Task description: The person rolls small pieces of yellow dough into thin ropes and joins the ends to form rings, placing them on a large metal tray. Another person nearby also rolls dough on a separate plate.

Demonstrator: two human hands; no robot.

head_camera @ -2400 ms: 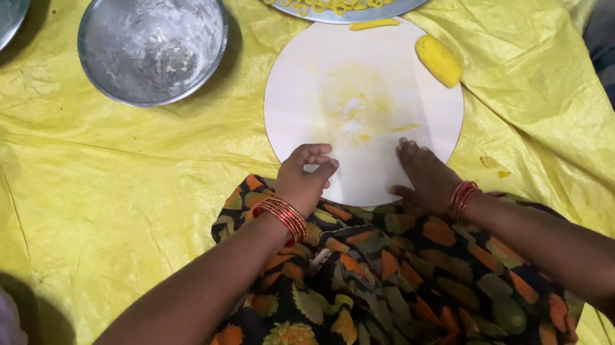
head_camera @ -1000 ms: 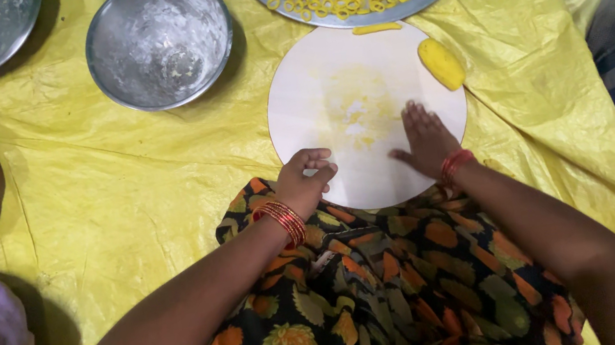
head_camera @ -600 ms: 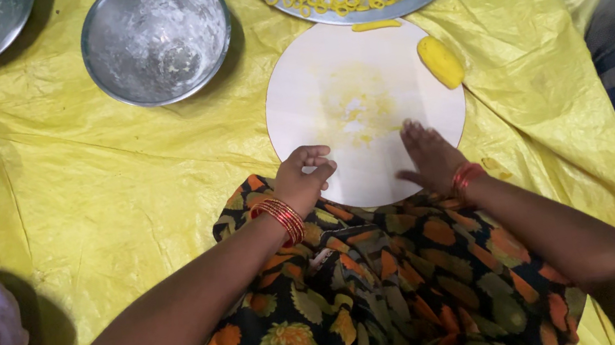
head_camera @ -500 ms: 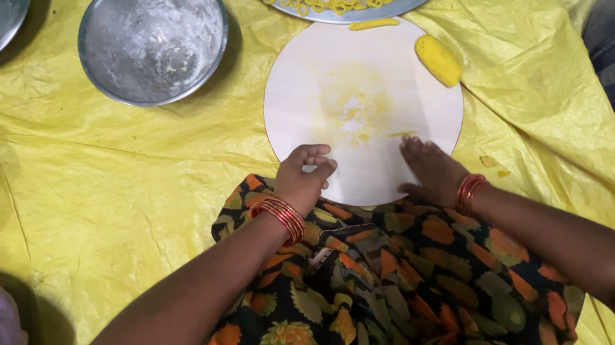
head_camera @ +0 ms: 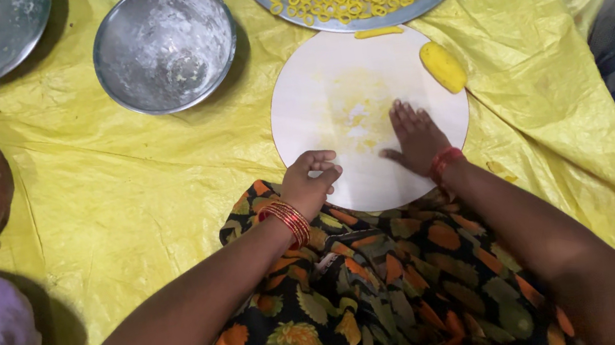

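While my right hand [head_camera: 416,135] lies flat on the board [head_camera: 326,86], pressing dough I cannot see, my left hand [head_camera: 309,183] curls at its rim, steadying it. Yellow dough [head_camera: 443,66] waits aside.

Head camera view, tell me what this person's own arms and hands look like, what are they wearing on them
Both forearms are bare, with no sleeves in view. The left hand has a stack of thin red and gold bangles at the wrist. The right hand has a single red band at its wrist. No gloves or rings can be made out. Below the arms lies a dark garment printed with orange and green leaves.
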